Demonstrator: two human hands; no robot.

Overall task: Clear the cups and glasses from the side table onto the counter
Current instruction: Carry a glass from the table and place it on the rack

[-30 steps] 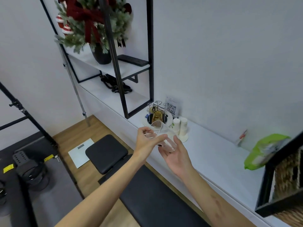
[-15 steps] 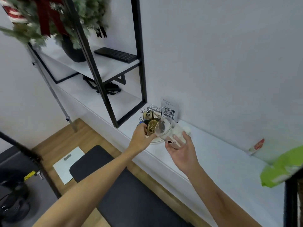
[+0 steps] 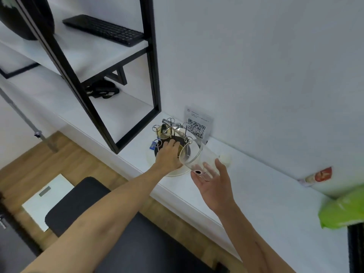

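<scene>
A clear glass [image 3: 194,154] lies tilted above the white counter [image 3: 266,194], its mouth turned left. My right hand [image 3: 212,182] cradles its base between thumb and fingers. My left hand [image 3: 167,154] reaches palm down onto the metal cup rack [image 3: 171,125], fingers over its dark base. What is under that hand is hidden. Something amber [image 3: 182,151] shows in the rack beside that hand, seen through the clear glass. The rack stands on a round pale tray [image 3: 177,173].
A QR-code card [image 3: 197,125] leans on the wall behind the rack. White paper cups [image 3: 224,159] stand just right of the glass. A black shelf frame [image 3: 153,75] rises to the left, a green bag [image 3: 342,209] lies far right, and a black bench [image 3: 78,203] sits below the counter.
Both hands moved forward to the rack. My left hand left the clear glass's rim and went down onto the rack. The right hand alone carries the glass.
</scene>
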